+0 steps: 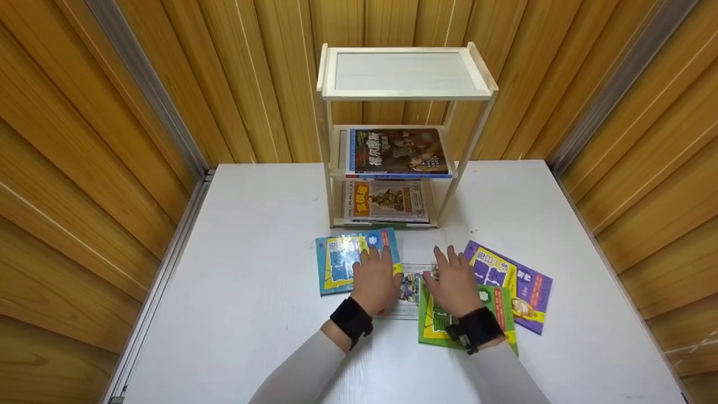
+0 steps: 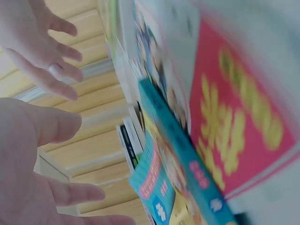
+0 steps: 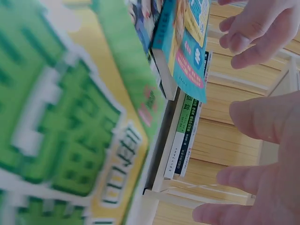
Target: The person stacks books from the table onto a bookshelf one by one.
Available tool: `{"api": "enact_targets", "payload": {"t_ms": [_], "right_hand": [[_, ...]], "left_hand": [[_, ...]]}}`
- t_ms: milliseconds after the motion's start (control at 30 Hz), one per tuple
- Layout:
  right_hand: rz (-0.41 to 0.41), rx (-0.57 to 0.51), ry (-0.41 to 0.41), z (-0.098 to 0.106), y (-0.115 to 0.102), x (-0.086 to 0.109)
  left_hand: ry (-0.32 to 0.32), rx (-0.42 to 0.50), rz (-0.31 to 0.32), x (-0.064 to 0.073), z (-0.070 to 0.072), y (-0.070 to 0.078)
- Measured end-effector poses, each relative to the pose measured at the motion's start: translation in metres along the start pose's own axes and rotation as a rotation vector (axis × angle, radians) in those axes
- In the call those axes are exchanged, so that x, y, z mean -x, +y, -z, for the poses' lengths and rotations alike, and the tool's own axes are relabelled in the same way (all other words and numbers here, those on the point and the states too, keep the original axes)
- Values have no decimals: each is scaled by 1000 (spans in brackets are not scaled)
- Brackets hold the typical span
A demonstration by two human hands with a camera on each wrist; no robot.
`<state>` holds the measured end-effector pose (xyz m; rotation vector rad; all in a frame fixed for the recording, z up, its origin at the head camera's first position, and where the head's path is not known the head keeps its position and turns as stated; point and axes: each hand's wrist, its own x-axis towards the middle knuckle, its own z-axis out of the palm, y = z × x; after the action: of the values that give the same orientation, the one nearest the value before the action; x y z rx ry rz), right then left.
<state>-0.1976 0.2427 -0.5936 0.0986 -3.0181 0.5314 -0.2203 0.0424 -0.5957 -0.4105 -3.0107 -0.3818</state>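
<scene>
My left hand (image 1: 374, 280), fingers straight, is over the right part of a blue book (image 1: 331, 269). My right hand (image 1: 455, 283) spreads its fingers above a green book (image 1: 432, 332), whose upper edge it partly hides. Both wrist views show a gap between the hands and the covers; neither hand holds anything. Between the hands lies a white book with a cartoon picture (image 1: 410, 292), partly covered by the blue and green ones; its red corner with yellow lettering (image 2: 234, 117) shows in the left wrist view. A purple book (image 1: 539, 294) lies tilted at the right, partly under the green one.
Behind the books stands a white shelf rack (image 1: 404, 96). Its middle tier bears a dark-covered book (image 1: 401, 148) on others, and its bottom tier a book with a brown and orange cover (image 1: 392, 200). Wood-patterned walls (image 1: 269, 84) enclose the white table (image 1: 252, 269).
</scene>
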Motion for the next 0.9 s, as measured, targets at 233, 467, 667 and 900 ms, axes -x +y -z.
{"api": "enact_targets", "payload": {"t_ms": [233,467,667,900], "right_hand": [[-29,16,-36,-6,-1,19],[-27,23,-28,-6,-2,25],[-28,30,-11,-6,-2,30],[-128,-23,19,7,10,41]], "left_hand": [[-17,8,-6,17,-3,7],[-24,26,4,27,-5,14],[-22,33,-1,33,-13,23],[-11,117,24,39,-20,35]]}}
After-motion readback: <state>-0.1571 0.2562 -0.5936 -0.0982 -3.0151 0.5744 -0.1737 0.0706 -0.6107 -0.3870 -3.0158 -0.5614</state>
